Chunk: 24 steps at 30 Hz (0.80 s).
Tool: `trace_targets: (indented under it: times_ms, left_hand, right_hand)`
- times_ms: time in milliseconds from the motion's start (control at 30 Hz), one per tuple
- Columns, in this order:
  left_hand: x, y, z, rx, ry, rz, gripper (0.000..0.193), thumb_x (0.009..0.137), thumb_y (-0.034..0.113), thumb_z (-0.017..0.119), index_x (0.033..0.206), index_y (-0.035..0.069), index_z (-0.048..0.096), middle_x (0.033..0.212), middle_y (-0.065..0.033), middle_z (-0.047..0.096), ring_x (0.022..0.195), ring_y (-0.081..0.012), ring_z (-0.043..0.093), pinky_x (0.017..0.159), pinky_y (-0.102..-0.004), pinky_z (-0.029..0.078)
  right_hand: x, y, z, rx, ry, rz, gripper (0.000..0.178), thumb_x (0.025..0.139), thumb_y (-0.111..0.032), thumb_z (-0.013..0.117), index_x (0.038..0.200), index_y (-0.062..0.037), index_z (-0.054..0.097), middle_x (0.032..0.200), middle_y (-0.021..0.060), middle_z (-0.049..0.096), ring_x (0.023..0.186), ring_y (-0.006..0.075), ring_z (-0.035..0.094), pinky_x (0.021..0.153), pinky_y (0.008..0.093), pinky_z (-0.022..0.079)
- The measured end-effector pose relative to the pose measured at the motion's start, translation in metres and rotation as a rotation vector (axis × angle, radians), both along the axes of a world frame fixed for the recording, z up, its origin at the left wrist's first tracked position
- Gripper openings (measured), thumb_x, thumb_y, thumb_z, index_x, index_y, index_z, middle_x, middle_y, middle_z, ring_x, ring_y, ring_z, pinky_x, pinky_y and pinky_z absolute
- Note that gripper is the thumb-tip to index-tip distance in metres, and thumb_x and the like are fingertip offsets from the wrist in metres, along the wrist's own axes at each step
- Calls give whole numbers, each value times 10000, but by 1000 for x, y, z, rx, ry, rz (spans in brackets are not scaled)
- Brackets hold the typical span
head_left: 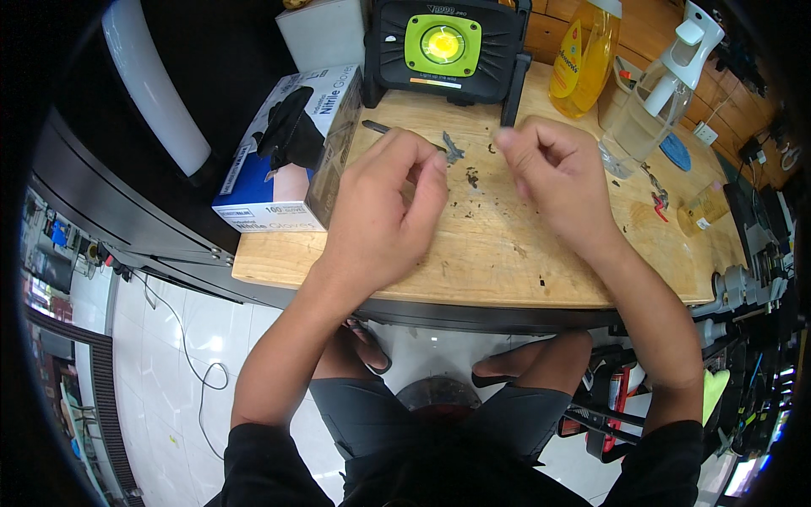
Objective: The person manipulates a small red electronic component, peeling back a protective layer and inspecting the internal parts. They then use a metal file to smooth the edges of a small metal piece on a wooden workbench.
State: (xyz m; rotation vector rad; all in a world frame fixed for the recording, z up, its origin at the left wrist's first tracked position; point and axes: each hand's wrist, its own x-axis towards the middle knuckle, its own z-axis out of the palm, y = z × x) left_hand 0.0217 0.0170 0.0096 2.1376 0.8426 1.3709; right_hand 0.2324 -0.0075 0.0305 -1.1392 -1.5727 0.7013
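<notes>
Over the wooden tabletop (498, 262) both my hands are raised, a short gap between them. The fingers of my left hand (384, 203) are curled, thumb against the index finger; whatever they hold, if anything, is hidden. My right hand (562, 173) is closed too, its thumb and index tip pinched together, and I cannot make out anything in them. Just beyond my left hand a thin dark tool (376, 126) shows, partly covered by the fingers. A crumpled grey scrap (454, 149) and small dark crumbs (472, 178) lie on the wood between the hands.
A glove box (269, 215) with a black glove sticking out stands left. At the back is a lit work lamp (443, 44). Rightward are a yellow liquid bottle (581, 63), a clear spray bottle (646, 127), a blue disc (675, 152) and a small amber jar (703, 209).
</notes>
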Motion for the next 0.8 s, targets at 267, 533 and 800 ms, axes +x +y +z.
trace_targets:
  times_ms: [267,533,800]
  left_hand:
    - [0,-4,3,22,47,-67,117,983,80,620,930,-23,603,811,-147,591,648,-266,585,612,-357,466]
    - [-1,3,0,148,102,-99,110,998,83,621,966,-22,620,857,-156,602,686,-271,604,612,-350,471]
    - [-1,-4,6,-203,-132,-163,142,971,102,704,1061,-5,721,913,-62,674,806,-95,646,616,-219,465]
  right_hand:
    - [-10,-4,-3,-149,208,206,177,1006,-125,664,1091,18,725,842,0,668,680,46,542,633,213,462]
    - [-2,-3,-9,-102,194,297,120,990,-87,682,1022,23,715,836,-16,680,723,21,577,633,206,458]
    - [-7,-7,-9,-122,148,295,103,983,-74,690,975,25,713,813,-30,674,712,-1,563,609,192,434]
